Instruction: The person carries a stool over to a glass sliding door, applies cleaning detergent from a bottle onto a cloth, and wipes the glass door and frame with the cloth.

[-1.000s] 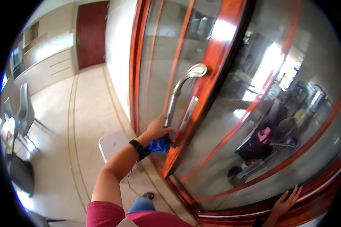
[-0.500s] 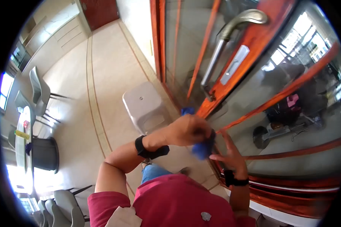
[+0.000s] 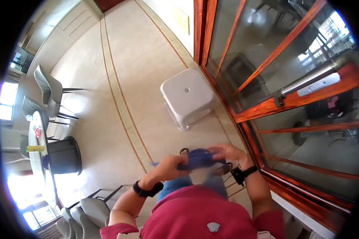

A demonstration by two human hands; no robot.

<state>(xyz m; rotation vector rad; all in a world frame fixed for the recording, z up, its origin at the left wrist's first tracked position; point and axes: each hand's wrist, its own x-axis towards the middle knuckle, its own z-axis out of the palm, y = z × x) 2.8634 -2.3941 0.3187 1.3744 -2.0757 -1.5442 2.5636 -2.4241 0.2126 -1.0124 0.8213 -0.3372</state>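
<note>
A blue cloth (image 3: 199,158), blurred by motion, is stretched between my two hands in front of my body. My left hand (image 3: 169,167) grips its left end, and a small blue corner sticks out beyond that hand. At the other end my right hand (image 3: 229,153) has its fingers closed on the cloth. Each wrist wears a black band. Beyond my hands stands a pale plastic stool (image 3: 186,99) on the floor. To the right is a red-brown wooden glass door (image 3: 251,113) with a long metal handle (image 3: 307,81), apart from both hands.
Grey chairs (image 3: 52,89) and a round table (image 3: 42,147) with small items stand at the left. A dark bin-like container (image 3: 64,155) is beside the table. More grey chairs (image 3: 93,209) stand at lower left. Tiled floor (image 3: 143,79) runs ahead to a wall.
Both hands have moved down and away from the door, toward my front. The blue cloth, bunched before, is now spread between them. My view has shifted, so the stool and handle appear farther right.
</note>
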